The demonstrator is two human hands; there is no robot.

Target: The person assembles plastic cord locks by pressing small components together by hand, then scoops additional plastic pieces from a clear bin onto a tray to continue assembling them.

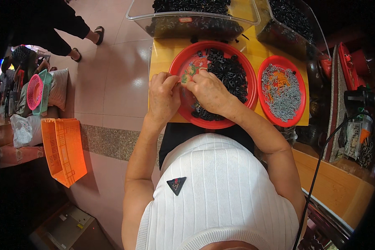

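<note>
Both my hands are over the left part of a round red tray, fingertips close together. My left hand is closed in a pinch at the tray's left rim. Just beside it, my right hand is pinched too, its wrist over the tray. Whatever the fingertips hold is too small to make out. Small black plastic clip-like pieces lie heaped on the tray's right side, with more under my right wrist. To the right, an oval red tray holds many small silvery nails or screws.
Two clear bins, one straight ahead and one at the far right, contain more black pieces. The trays rest on a yellow tabletop. An orange crate stands left on the floor. A black cable runs along my right. Another person's legs show far left.
</note>
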